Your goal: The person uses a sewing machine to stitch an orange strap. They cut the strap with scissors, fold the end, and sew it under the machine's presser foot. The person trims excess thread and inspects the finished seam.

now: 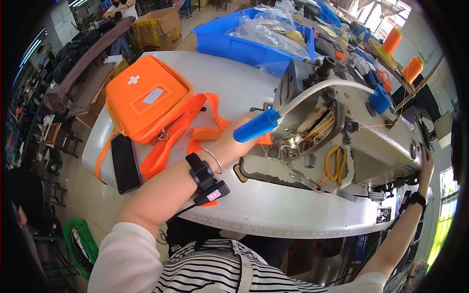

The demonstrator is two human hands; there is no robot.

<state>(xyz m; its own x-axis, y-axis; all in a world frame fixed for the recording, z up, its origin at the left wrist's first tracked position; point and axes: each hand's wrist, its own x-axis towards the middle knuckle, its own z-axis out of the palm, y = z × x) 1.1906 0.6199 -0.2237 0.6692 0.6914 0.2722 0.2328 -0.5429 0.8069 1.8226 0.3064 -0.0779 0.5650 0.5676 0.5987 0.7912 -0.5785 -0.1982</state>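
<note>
My left hand (239, 123) reaches across to the needle area of a sewing machine (373, 141). The lamp's blue tube (255, 126) covers most of its fingers. An orange strap (207, 134) runs beneath this hand, and a bit of orange shows beyond it by the presser foot (289, 155). The strap joins an orange bag (146, 100) with a white cross, lying on the table to the left. At the machine's right end, my right hand (426, 163) is closed over the handwheel (416, 155), its fingers partly hidden.
Yellow-handled snips (336, 163) and metal tweezers (305, 181) lie on the machine's bed. A black phone (125, 163) rests beside the bag. Behind stands a blue tray (222, 44) of plastic bags. Orange thread cones (413, 69) stand at the back right; a person (122, 9) sits far left.
</note>
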